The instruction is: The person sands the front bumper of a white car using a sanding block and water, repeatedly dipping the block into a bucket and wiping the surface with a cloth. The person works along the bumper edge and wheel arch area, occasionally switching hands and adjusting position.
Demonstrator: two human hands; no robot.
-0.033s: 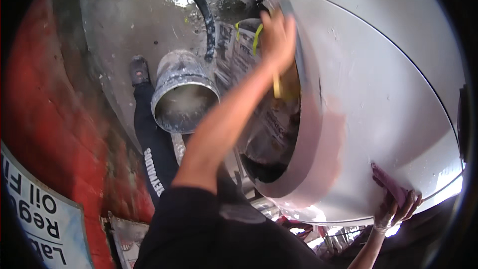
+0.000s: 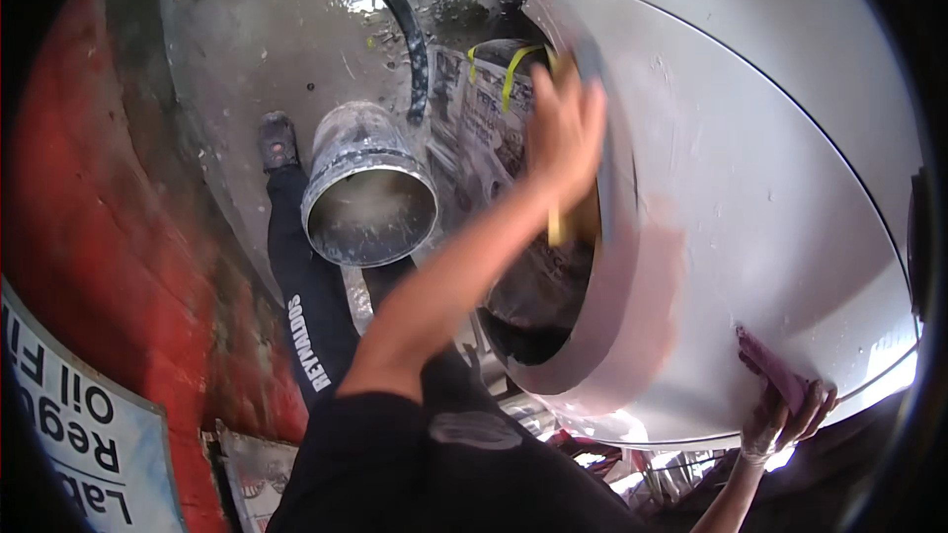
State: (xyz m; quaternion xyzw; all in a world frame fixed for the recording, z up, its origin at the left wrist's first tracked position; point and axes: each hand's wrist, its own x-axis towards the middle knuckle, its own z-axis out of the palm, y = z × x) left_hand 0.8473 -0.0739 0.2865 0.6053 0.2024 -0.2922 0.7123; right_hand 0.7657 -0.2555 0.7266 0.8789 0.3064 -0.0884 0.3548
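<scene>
Right of my view, large panel: a big curved grey-white metal panel (image 2: 790, 197) fills that side, its thick edge band arcing down toward my legs; a pinkish filler patch shows on the face near the edge.
Floor: wet grey concrete floor (image 2: 267, 49) lies below, with a red wall (image 2: 109, 227) to my left.
Bucket: a spattered grey bucket (image 2: 367, 197) stands beside my dark trouser leg, well apart from the panel.
Left hand: my left hand (image 2: 565, 128) is raised to the panel's edge band, fingers curled around a yellow-handled tool (image 2: 555, 227); it blurs, so I cannot tell how tightly.
Right hand: my right hand (image 2: 785, 415) is closed on a purple cloth (image 2: 770, 375), pressed to the panel's lower rim.
Doing it well: I judge steady, even strokes along the band, with the cloth hand bracing the rim, suit this best.
</scene>
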